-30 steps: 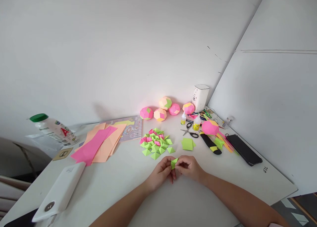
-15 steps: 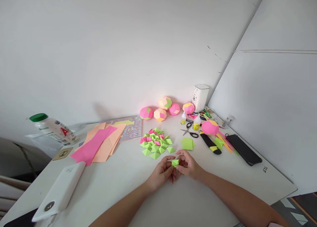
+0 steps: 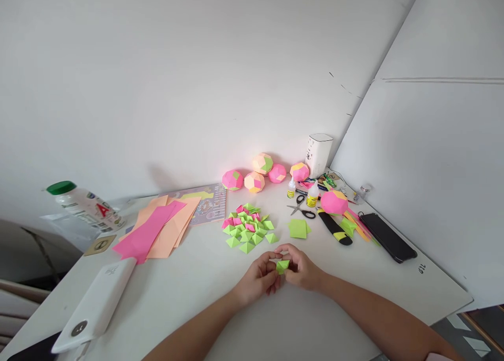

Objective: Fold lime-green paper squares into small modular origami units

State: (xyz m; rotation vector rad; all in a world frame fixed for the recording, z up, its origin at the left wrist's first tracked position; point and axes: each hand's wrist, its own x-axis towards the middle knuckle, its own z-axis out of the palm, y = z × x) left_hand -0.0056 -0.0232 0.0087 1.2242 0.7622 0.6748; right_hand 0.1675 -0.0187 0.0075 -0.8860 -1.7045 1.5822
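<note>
A small folded piece of green paper is pinched between my two hands, low over the white table. My left hand grips its left side, fingers curled. On its right side the thumb and fingers of my right hand close on it. Just beyond my hands lies a heap of folded green and pink paper pieces. A small stack of flat green paper squares rests on the table above my right hand.
Scissors, glue bottles, a utility knife and a black phone lie to the right. Several paper balls sit by the wall. Pink and orange sheets, a bottle and a white device are left.
The folded green paper has turned between my fingers and moved slightly right and nearer to me. My right fingertips have come closer to my left ones. Everything else on the table stays put.
</note>
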